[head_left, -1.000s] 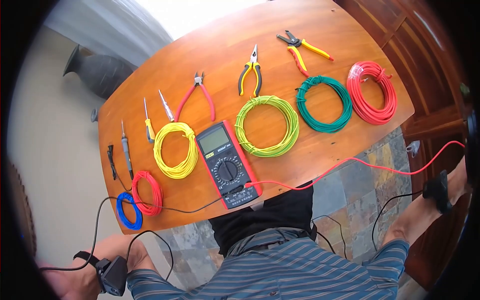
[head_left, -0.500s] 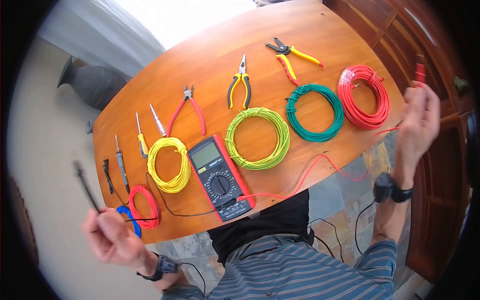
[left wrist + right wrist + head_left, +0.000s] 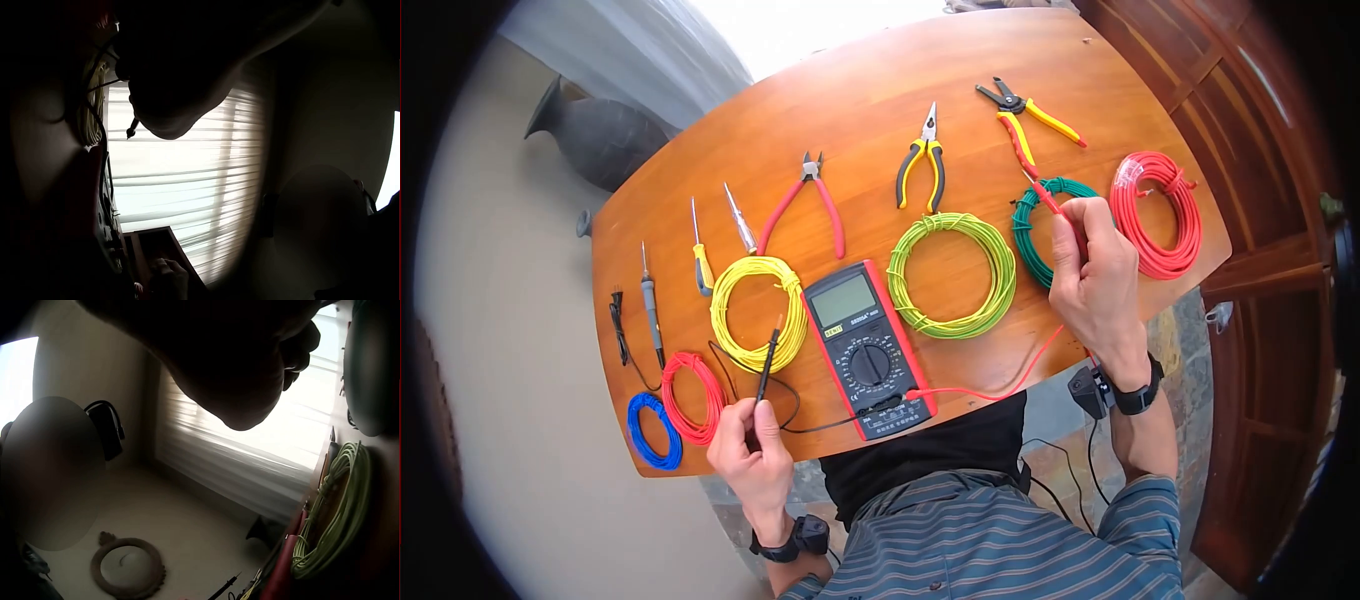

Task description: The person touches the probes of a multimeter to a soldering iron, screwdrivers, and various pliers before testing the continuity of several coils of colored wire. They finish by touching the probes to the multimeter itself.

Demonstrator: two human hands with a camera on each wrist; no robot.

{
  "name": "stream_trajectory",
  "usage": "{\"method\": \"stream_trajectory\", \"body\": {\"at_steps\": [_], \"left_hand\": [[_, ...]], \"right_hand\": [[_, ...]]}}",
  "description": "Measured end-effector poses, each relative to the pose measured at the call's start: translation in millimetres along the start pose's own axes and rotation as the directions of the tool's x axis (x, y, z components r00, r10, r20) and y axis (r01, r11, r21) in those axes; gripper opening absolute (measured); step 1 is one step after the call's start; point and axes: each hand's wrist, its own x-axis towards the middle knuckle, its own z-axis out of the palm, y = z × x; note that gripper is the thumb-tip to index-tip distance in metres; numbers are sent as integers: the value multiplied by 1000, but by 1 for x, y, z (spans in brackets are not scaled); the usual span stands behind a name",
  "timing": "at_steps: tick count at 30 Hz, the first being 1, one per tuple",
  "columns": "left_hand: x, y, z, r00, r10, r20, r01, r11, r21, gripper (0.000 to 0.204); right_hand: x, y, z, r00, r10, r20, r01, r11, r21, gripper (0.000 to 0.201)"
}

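In the head view my left hand (image 3: 752,455) pinches a black test probe (image 3: 770,352), its tip pointing up over the yellow wire coil (image 3: 725,315). My right hand (image 3: 1098,285) grips a red test probe (image 3: 1045,194), whose tip overlaps the handle of the wire stripper (image 3: 1020,115). Behind that hand lies a green wire coil (image 3: 1028,225), partly hidden. Between the hands sits a red-and-black multimeter (image 3: 868,350), with the black and red leads plugged in at its lower end. Both wrist views are dark; the left hand (image 3: 181,94) shows there as a silhouette.
Long-nose pliers (image 3: 924,165), red-handled cutters (image 3: 810,190), two screwdrivers and a soldering iron (image 3: 650,305) lie along the table (image 3: 880,80). Yellow-green (image 3: 900,290), red (image 3: 1185,235) and blue wire coils (image 3: 640,425) rest nearer the front edge. A dark vase (image 3: 595,135) stands beyond the left side.
Both hands have come in from the far sides to over the table's front, carrying the probes. The red probe has tilted from upright to point up and left.
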Motion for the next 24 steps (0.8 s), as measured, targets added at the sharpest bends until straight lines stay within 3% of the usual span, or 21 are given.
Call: {"method": "stream_trajectory", "body": {"at_steps": [2,9,14,16,24], "left_hand": [[-1,-1,1,999,-35,33,35,999,10,9],[-1,-6,10,975,5,222,-49,980,191,6],[-1,-9,12,984,13,179,-55,972,228,11],[-3,-13,12,989,19,145,-48,979,197,11],[-8,-21,1,992,-14,121,-9,983,183,12]], "right_hand": [[-3,2,-1,1000,17,13,-17,1000,-24,7],[-24,5,5,996,52,70,-47,996,-81,4],[-26,-12,18,995,24,93,-21,999,-40,8],[-24,-17,21,988,91,122,-92,996,5,9],[-16,-59,46,968,-86,235,79,996,38,7]]}}
